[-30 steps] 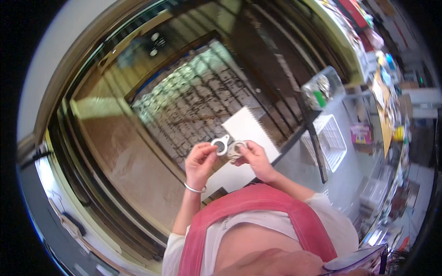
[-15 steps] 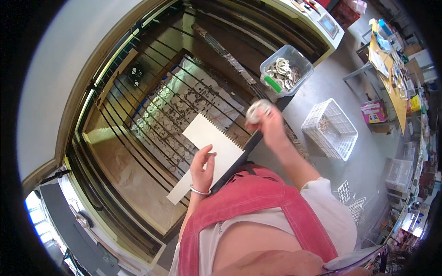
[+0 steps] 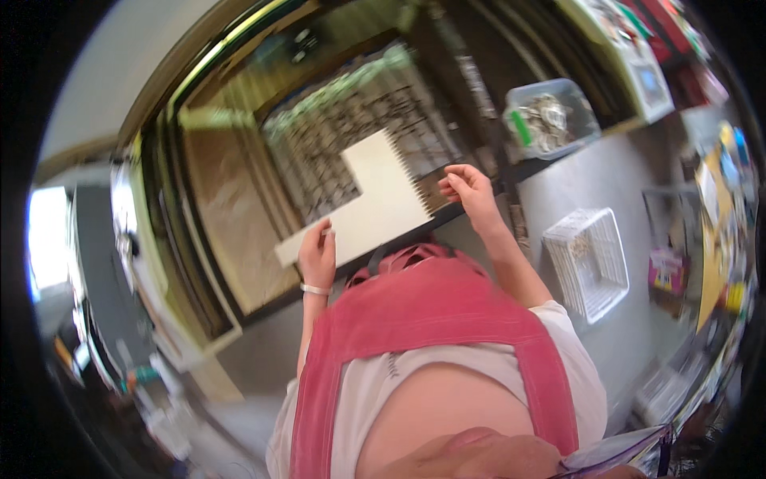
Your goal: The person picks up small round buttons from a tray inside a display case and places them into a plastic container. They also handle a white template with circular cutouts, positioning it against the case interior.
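A white L-shaped board [image 3: 387, 203] with a toothed right edge lies in front of me, over the near side of a frame. My left hand [image 3: 317, 254], with a pale bracelet at the wrist, is at the board's narrow left arm; its fingers point up and apart. My right hand [image 3: 472, 195] hovers just right of the toothed edge, fingers loosely bent, and no ring shows in it. Beyond the board, rows of small pieces [image 3: 363, 100] lie on a sheet inside the frame, blurred by motion.
A clear plastic bin [image 3: 586, 132] with a green handle holds pale rings at the far right. On the floor to the right stands a white plastic basket [image 3: 613, 267] with small pieces inside. A cluttered table [image 3: 710, 231] runs along the right side.
My right hand held pale rings; now none shows in it. My left hand has moved left along the board. The whole view has turned, shifting the bin and basket rightward.
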`<state>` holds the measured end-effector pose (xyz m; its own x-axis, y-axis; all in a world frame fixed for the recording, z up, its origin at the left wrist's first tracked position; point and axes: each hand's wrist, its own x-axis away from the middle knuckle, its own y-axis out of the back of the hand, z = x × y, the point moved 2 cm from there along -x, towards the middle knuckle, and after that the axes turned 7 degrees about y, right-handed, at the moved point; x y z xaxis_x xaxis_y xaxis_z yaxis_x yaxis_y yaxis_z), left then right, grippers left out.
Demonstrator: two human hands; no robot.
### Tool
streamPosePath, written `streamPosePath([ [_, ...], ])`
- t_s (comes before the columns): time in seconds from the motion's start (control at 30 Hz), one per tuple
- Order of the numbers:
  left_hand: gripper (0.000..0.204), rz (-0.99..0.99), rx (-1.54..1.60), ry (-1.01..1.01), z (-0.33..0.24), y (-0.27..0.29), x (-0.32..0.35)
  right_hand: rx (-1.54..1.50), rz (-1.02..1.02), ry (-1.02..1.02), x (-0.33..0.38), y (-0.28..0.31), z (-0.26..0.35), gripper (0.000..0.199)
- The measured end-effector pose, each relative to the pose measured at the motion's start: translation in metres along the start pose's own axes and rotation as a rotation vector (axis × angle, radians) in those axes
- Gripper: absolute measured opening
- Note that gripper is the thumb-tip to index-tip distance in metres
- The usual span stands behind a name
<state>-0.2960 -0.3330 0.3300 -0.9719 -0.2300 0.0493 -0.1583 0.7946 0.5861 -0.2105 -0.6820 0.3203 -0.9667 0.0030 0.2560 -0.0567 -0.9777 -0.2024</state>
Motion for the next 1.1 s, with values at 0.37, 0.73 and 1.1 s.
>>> streamPosePath([
  [0.37,0.042,-0.249,-0.387,0.14,0.099,0.074,0.021,1.302,0.543,0.618,0.016,-0.065,-0.062,0.061],
  [0.73,0.067,-0.226,-0.32,0.439,0.186,0.092,0.025,1.467,0.216,0.588,0.011,-0.092,-0.108,0.075],
  [1.1,0.041,-0.287,0.32,0.435,0.243,0.069,0.004,1.106,-0.147,0.391,-0.026,-0.088,-0.14,0.065],
])
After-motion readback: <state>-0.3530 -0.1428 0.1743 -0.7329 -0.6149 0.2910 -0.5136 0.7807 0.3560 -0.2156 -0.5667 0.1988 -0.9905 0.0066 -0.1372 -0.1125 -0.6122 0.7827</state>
